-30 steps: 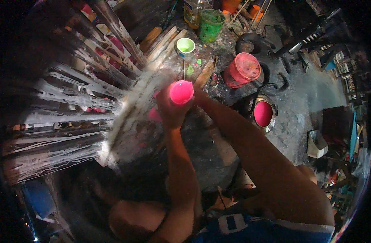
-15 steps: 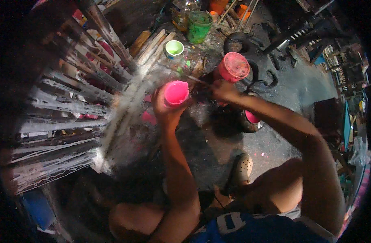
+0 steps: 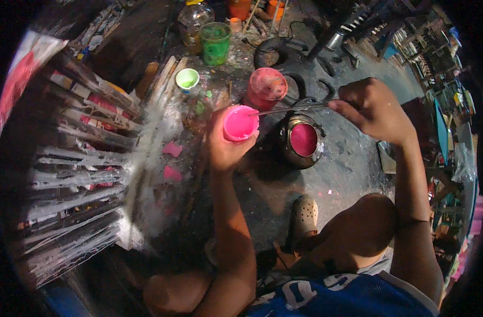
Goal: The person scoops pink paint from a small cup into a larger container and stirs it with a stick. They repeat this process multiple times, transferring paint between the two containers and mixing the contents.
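My left hand (image 3: 223,152) is wrapped around a cup of bright pink liquid (image 3: 240,124), held with its opening up. A thin, dark stick (image 3: 297,109) is pinched in my right hand (image 3: 377,112), off to the right. Its far end reaches over the cup's rim and touches the pink at the edge. Below the stick, a round dark metal pot (image 3: 292,157) stands on the floor with deeper pink liquid inside. Just beyond the cup is a reddish, paint-smeared tub (image 3: 267,89).
A small cup with light green contents (image 3: 187,81), a green tub (image 3: 215,46) and a clear jug (image 3: 195,25) stand farther back. Whitish-coated slats (image 3: 80,177) line the left side. Curved black pieces (image 3: 278,52) lie beyond the reddish tub. Pink scraps (image 3: 172,173) lie left of my forearm.
My right hand has swung right and back, uncovering the pot. The stick's end has come to the cup's rim. The view has shifted, while my left hand still holds the cup.
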Demonstrator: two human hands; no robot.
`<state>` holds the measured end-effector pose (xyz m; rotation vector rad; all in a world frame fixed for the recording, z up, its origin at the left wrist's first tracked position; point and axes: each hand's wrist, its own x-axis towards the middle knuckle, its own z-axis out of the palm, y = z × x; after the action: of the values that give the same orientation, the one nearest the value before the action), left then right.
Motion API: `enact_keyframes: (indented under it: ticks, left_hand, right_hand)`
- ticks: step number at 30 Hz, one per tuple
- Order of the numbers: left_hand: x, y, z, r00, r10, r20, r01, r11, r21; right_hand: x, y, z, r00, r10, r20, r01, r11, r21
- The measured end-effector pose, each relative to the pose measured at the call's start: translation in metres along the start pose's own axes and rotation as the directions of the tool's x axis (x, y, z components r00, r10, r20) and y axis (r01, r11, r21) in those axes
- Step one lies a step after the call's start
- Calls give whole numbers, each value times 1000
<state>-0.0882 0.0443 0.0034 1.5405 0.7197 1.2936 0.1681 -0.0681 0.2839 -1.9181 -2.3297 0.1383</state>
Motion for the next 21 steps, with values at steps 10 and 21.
enact_keyframes:
  ticks: [10,21]
  left_hand:
    - [-3,21,52,960,-92,266,106,994,-38]
    - [-10,28,86,965,-82,248,96,994,-45]
  right_hand:
    - [9,11,56,955,51,-291,35,959,282]
    - [3,35,71,982,28,-188,53,910,411]
